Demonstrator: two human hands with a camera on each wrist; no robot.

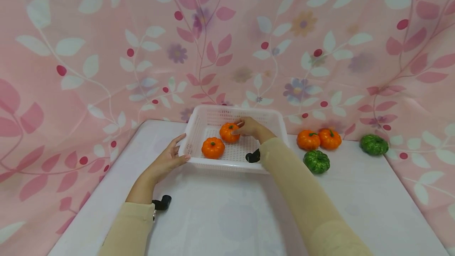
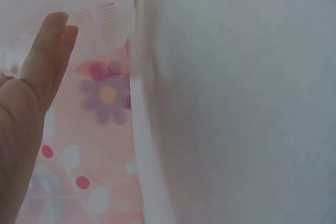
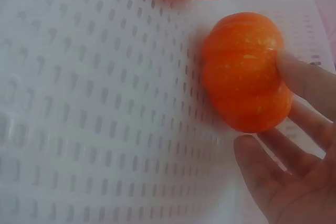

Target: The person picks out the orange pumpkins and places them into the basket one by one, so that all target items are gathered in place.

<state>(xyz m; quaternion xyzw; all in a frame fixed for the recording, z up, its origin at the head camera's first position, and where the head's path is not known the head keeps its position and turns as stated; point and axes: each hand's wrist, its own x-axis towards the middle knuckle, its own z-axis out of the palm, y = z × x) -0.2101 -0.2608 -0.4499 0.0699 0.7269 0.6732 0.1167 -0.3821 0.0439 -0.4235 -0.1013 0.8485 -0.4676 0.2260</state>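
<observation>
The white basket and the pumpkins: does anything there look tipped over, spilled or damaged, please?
No, nothing stands out. The white basket sits upright on the table, holding two orange pumpkins; two more orange pumpkins and two green pumpkins rest beyond its right side. I see no spill or damage.

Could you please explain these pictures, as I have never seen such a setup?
There is no robot here: these are a person's bare left hand and right hand. The wide picture comes from a camera worn on the head; the others come from one on each wrist. On the white table sits a white, rectangular plastic basket with slotted walls, containing two round, ribbed, orange pumpkins. To its right lie two more orange pumpkins and two round, dark-green pumpkins. The left hand touches the basket's left end. The right hand's thumb touches the farther orange pumpkin inside, though whether the hand grips it is unclear.
</observation>
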